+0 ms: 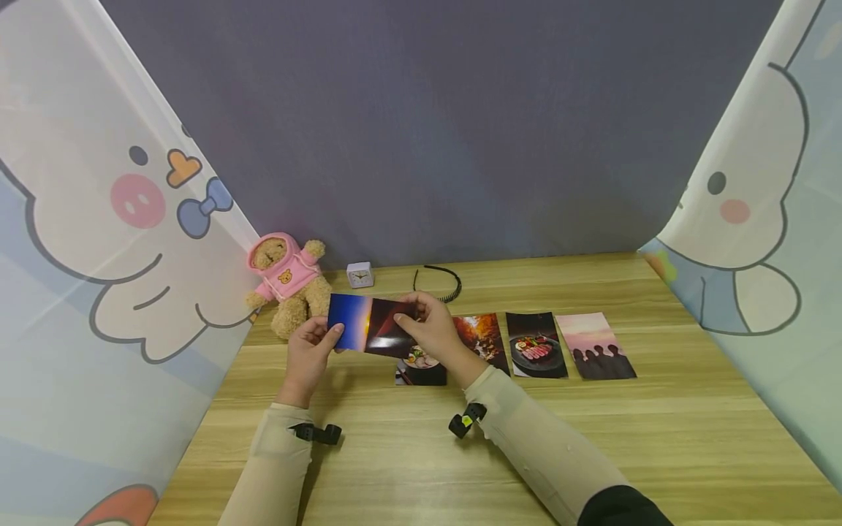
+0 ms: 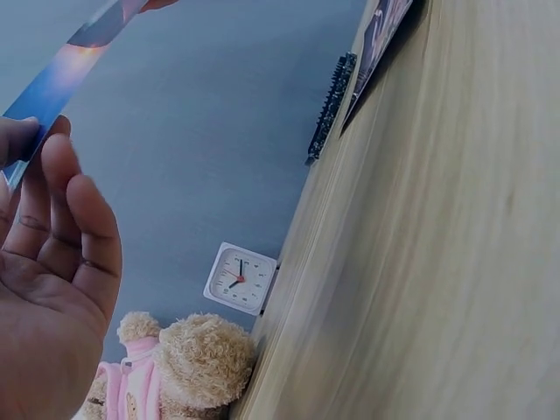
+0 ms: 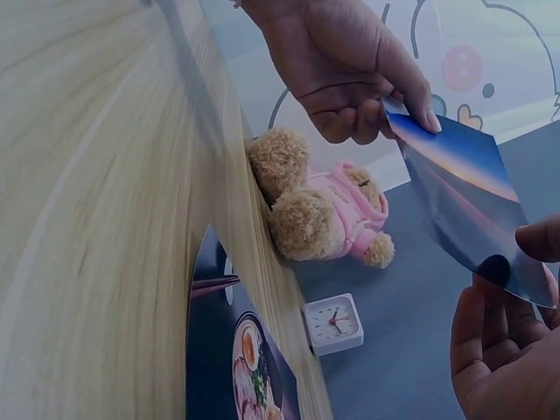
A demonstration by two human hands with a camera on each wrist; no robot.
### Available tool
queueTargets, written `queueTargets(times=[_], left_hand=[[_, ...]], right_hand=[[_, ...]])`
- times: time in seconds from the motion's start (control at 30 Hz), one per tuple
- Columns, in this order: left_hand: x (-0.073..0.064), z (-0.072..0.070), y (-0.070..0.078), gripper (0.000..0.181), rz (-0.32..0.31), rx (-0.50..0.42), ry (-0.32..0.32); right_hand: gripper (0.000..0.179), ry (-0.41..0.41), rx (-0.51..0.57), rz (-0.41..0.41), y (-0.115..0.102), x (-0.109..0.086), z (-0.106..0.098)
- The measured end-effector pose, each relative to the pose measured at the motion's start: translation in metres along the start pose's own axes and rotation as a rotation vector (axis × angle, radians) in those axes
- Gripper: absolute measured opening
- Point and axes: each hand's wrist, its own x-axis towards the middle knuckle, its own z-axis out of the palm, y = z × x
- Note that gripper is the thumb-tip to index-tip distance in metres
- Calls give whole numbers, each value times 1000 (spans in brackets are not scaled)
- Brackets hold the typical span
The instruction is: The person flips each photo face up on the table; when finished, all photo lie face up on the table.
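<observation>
A glossy photo print (image 1: 351, 321) of a blue and orange sky over dark ground is held above the table between both hands. My left hand (image 1: 311, 359) pinches its left end, thumb on the front face. At the right end, my right hand (image 1: 434, 332) pinches it the same way. The right wrist view shows the print (image 3: 464, 192) slightly bowed. Beneath the right hand lies a food bowl photo (image 1: 422, 374), partly covered. An autumn tree photo (image 1: 487, 337), a plated meat photo (image 1: 539, 351) and a pink sky photo with silhouettes (image 1: 597, 343) continue the row rightward.
A teddy bear (image 1: 289, 281) in a pink hoodie sits at the back left. Beside it stands a small white alarm clock (image 1: 359, 275). A black toothed headband (image 1: 454, 281) lies behind the right hand. Grey fabric (image 1: 447, 146) rises along the wooden table's (image 1: 658, 453) back edge.
</observation>
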Motion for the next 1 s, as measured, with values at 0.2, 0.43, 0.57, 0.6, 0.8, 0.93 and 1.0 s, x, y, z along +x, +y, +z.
queueTargets(times=[0.2, 0.43, 0.57, 0.6, 0.8, 0.93, 1.0], left_hand=[[0, -1, 1, 15, 12, -4, 10], [0, -2, 2, 17, 21, 68, 15], [0, 0, 2, 18, 5, 27, 32], [1, 0, 2, 18, 0, 6, 33], [1, 0, -1, 7, 23, -34, -6], [1, 0, -4, 7, 64, -49, -51], [1, 0, -5, 9, 82, -59, -70]], right_hand=[[19, -47, -32, -7, -1, -1, -1], [15, -145, -124, 26, -1, -3, 0], [12, -167, -134, 32, 0, -2, 0], [11, -166, -137, 32, 0, -2, 0], [8, -149, -137, 15, -2, -2, 0], [8, -146, -134, 15, -2, -2, 0], [8, -143, -124, 19, -2, -2, 0]])
